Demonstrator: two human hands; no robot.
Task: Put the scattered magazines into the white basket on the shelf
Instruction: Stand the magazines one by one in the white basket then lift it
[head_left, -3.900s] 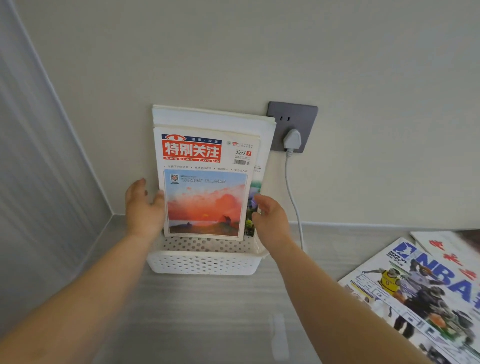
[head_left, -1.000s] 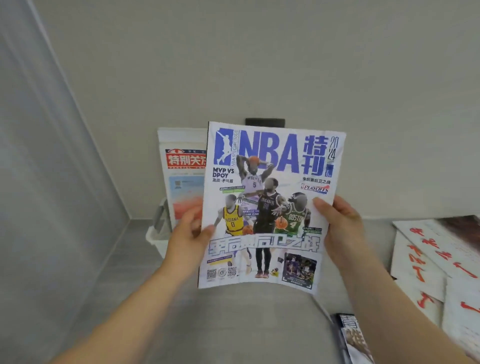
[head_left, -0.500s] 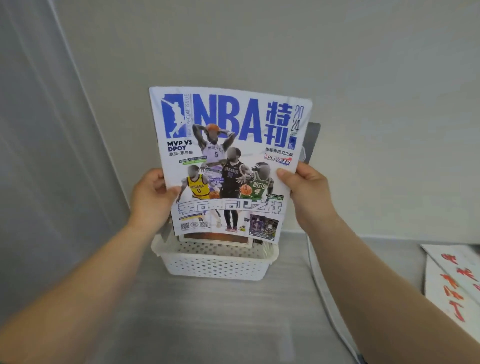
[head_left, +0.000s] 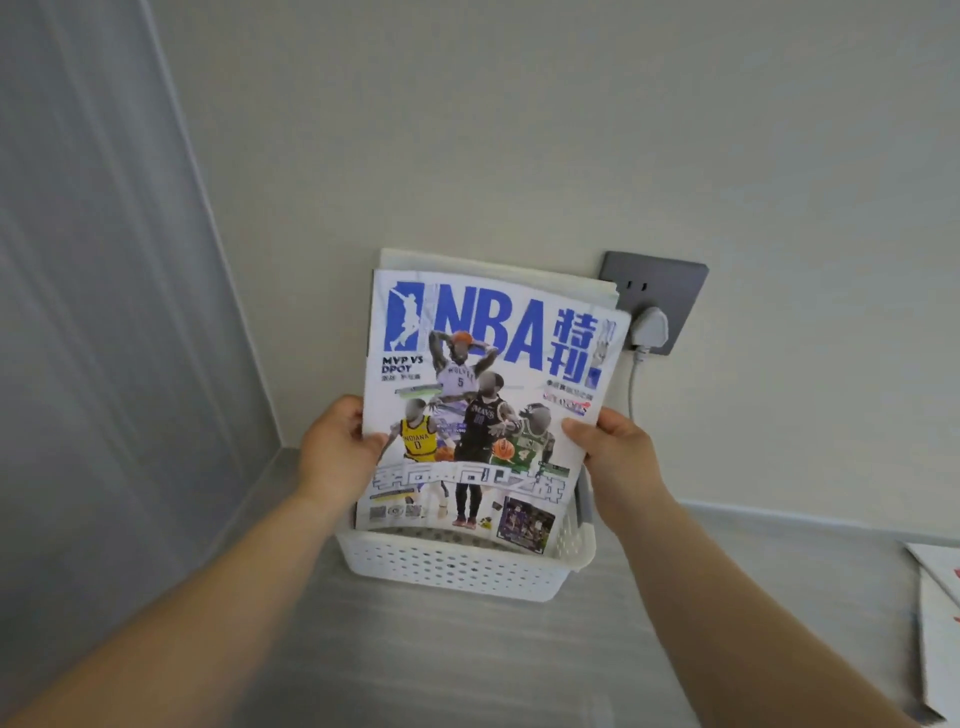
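Observation:
The NBA magazine (head_left: 483, 405), white with blue lettering and basketball players, stands upright with its lower edge inside the white perforated basket (head_left: 457, 569) against the wall. My left hand (head_left: 337, 452) grips its left edge and my right hand (head_left: 613, 457) grips its right edge. Behind it, the pale top edges of other magazines (head_left: 498, 265) stick up from the basket; their covers are hidden.
A grey wall socket (head_left: 670, 291) with a white plug (head_left: 649, 327) and cord sits just right of the basket. More magazines (head_left: 935, 623) with red print lie at the right edge of the grey shelf (head_left: 467, 665). A grey panel (head_left: 104, 312) closes the left side.
Both hands have lowered the NBA magazine from above the basket until its bottom edge sits inside, in front of the earlier magazines. The socket and plug are now uncovered.

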